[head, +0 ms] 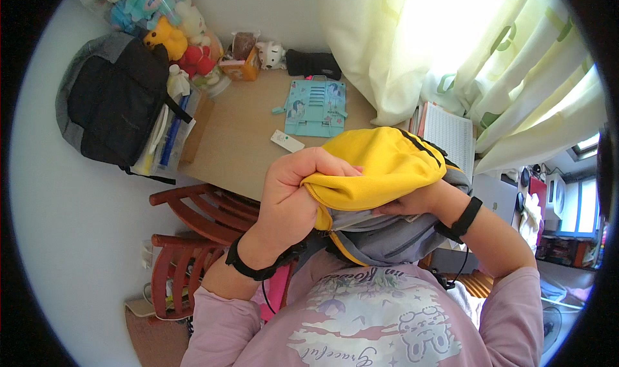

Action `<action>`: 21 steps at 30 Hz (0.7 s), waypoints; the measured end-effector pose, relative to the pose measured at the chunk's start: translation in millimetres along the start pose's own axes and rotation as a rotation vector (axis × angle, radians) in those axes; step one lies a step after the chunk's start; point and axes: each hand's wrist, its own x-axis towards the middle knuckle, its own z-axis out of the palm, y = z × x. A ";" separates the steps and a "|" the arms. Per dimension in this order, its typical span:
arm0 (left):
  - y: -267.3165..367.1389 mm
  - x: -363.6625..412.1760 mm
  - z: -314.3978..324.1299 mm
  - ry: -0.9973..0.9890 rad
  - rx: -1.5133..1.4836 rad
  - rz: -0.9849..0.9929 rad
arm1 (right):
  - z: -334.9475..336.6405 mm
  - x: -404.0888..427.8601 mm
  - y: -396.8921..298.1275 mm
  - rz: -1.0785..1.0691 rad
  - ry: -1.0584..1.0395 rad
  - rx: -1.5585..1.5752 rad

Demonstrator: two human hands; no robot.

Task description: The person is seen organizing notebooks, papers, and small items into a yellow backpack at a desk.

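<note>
A yellow and grey backpack (382, 159) is right in front of my chest, its zipped opening spread apart. My left hand (295, 193) grips the yellow fabric flap by its zipper edge, thumb on top. My right hand (411, 200) reaches under the flap into the opening; its fingertips are partly hidden by the yellow cloth, so I cannot tell whether they hold anything. Below the hands lies the grey body of the bag, with a dark zipper and yellow piping. Both wrists wear black straps.
Ahead is a wooden desk (237, 120) with a light-blue book stand (316, 107) and a white remote control (287, 141). A black backpack (118, 98) and plush toys (167, 38) are at left. Papers (445, 130) lie by the curtain (375, 43). Red-brown wooden chairs (203, 212) stand lower left.
</note>
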 end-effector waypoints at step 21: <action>-0.9 3.0 3.4 0.020 0.054 -0.020 | 18.6 20.6 7.9 0.097 0.286 0.179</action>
